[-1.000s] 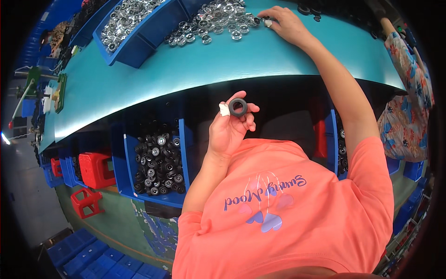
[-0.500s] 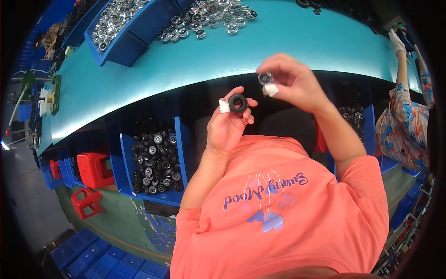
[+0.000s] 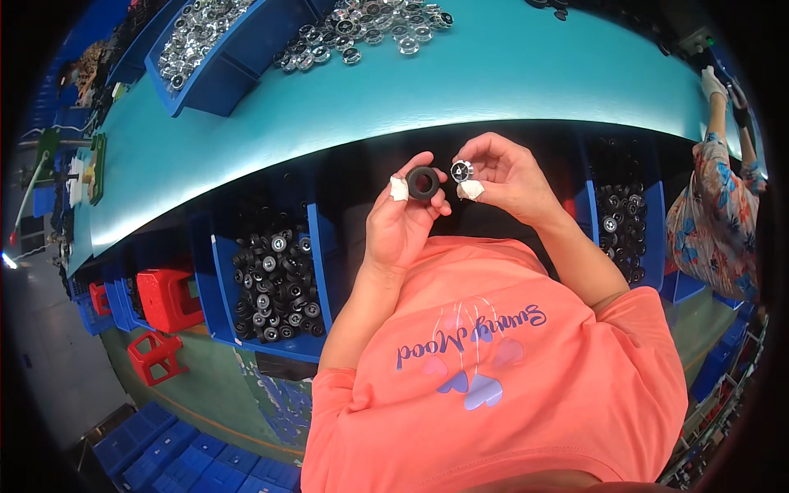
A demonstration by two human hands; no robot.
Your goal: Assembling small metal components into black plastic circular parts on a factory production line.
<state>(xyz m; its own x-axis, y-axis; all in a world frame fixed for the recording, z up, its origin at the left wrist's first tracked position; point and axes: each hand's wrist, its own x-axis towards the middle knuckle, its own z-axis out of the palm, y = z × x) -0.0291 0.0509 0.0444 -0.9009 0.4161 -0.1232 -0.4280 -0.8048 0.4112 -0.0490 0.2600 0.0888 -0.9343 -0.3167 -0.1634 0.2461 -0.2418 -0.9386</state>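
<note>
Left hand (image 3: 394, 230) pinches black ring (image 3: 424, 195); right hand (image 3: 511, 182) pinches small wheel (image 3: 462, 171) near it. Seemingly pairing step; next move calls for lining up.

Glossy, plastic-looking discs (image 3: 374, 36) lie back from the front edge of a smooth, satiny tabletop (image 3: 509, 78); a held ring (image 3: 424, 195) looks matt.

- Counter (image 3: 534, 74): long, smooth and teal, with a bright shine along its near edge.
- On it, upper left: a blue bin (image 3: 238, 78) heaped with clear discs (image 3: 197, 37).
- Right of the bin: loose clear discs (image 3: 375, 36) scattered on the surface, many dark-centred.
- Far edge, further right: a few small dark pieces (image 3: 560, 14).
</note>
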